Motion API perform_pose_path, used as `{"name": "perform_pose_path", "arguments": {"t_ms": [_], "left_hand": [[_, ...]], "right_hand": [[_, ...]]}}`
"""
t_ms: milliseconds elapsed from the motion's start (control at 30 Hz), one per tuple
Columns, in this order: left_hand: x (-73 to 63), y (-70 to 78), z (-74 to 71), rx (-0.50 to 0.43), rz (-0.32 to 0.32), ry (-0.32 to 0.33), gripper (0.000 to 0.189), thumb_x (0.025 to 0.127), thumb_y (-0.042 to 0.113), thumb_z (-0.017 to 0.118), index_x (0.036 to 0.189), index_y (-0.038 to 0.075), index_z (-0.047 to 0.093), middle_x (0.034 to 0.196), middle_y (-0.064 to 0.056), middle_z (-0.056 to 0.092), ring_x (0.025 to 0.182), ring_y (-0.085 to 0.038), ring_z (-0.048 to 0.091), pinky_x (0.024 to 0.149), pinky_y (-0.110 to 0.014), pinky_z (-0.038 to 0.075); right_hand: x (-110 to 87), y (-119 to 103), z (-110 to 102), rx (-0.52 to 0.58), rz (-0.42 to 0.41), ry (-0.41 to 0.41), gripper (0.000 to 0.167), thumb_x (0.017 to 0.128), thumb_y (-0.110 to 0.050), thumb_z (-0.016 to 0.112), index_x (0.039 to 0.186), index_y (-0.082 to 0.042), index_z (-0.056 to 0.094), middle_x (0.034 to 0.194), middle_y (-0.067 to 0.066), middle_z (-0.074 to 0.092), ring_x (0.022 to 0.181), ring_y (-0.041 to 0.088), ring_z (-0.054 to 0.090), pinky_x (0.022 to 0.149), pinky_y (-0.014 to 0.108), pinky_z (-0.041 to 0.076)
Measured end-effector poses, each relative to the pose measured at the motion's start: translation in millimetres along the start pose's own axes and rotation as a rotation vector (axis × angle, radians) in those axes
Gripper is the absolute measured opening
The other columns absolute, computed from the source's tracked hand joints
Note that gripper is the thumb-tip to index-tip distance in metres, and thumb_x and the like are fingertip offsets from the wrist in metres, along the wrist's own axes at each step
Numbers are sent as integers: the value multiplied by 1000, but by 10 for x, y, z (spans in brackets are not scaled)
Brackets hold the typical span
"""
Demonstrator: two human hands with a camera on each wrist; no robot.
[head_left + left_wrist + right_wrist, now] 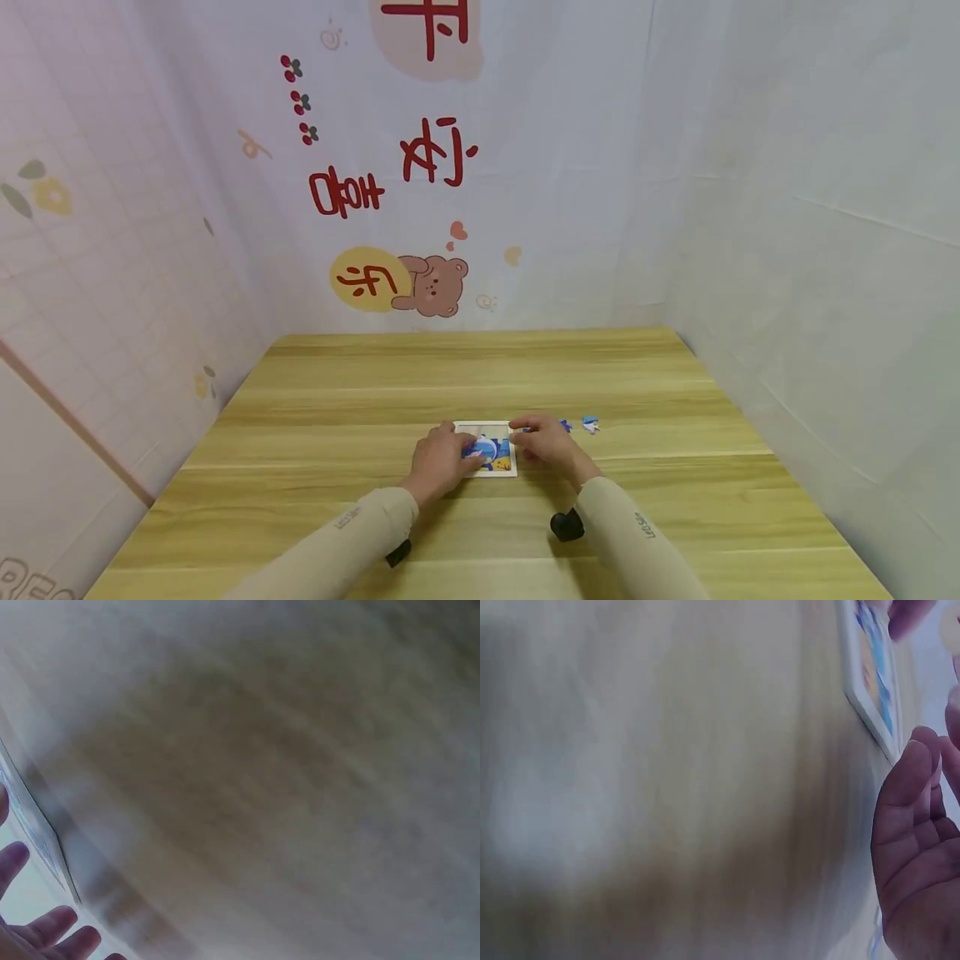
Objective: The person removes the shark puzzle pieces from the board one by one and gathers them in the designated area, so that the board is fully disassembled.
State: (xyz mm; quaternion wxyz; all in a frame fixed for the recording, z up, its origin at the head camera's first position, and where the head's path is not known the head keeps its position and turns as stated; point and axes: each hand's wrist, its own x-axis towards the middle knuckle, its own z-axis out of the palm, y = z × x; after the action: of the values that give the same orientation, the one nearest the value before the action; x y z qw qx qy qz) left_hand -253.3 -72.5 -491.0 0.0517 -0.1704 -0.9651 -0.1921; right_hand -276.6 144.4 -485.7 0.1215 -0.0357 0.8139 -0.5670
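Note:
A small jigsaw puzzle (487,451) with blue and yellow pieces lies in a white-rimmed frame (495,475) on the wooden table. At the frame's left side is my left hand (438,461), its thumb reaching over the pieces and its other fingers along the edge. The left wrist view catches only those spread fingers (52,924) beside the frame. My right hand (551,447) is at the frame's right edge, fingertips by the upper right corner. In the right wrist view its thumb (907,780) extends near the frame's corner; no piece shows between thumb and fingers.
Loose puzzle pieces lie right of the frame, one blue and white piece (591,424) farthest out and another (566,426) partly behind my right hand. Cloth walls (555,208) with printed drawings enclose the table (337,392) at the back and sides.

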Motion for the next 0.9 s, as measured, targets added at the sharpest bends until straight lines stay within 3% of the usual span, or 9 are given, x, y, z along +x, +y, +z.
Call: {"name": "perform_pose_path", "arguments": {"t_ms": [100, 467, 733, 900], "left_hand": [[-13, -22, 1, 28, -17, -20, 40, 86, 40, 76, 116, 13, 75, 95, -9, 59, 82, -25, 55, 68, -46, 46], [-57, -38, -29, 14, -49, -47, 39, 86, 39, 76, 116, 14, 76, 91, -5, 56, 82, -23, 53, 68, -44, 44], [-68, -12, -21, 24, -53, -77, 38, 88, 37, 75, 120, 17, 74, 111, -12, 59, 96, -31, 56, 77, -51, 46], [-62, -14, -23, 53, -40, -89, 36, 89, 37, 74, 120, 19, 74, 115, -14, 59, 100, -33, 56, 77, -52, 46]], "right_hand": [[10, 25, 105, -35, 13, -36, 31, 94, -10, 66, 123, 0, 66, 69, 3, 55, 56, 14, 50, 52, 26, 46], [-21, 24, 207, -192, -6, -23, 29, 92, -9, 68, 119, -1, 69, 65, 2, 58, 48, 11, 49, 48, 25, 47], [-40, 21, 207, -180, -7, -40, 26, 94, -10, 66, 117, -1, 70, 64, 3, 58, 50, 13, 51, 49, 27, 48], [-38, 40, 211, -156, -19, -35, 24, 94, -10, 64, 116, 0, 69, 62, 2, 56, 50, 13, 50, 48, 27, 48]]}}
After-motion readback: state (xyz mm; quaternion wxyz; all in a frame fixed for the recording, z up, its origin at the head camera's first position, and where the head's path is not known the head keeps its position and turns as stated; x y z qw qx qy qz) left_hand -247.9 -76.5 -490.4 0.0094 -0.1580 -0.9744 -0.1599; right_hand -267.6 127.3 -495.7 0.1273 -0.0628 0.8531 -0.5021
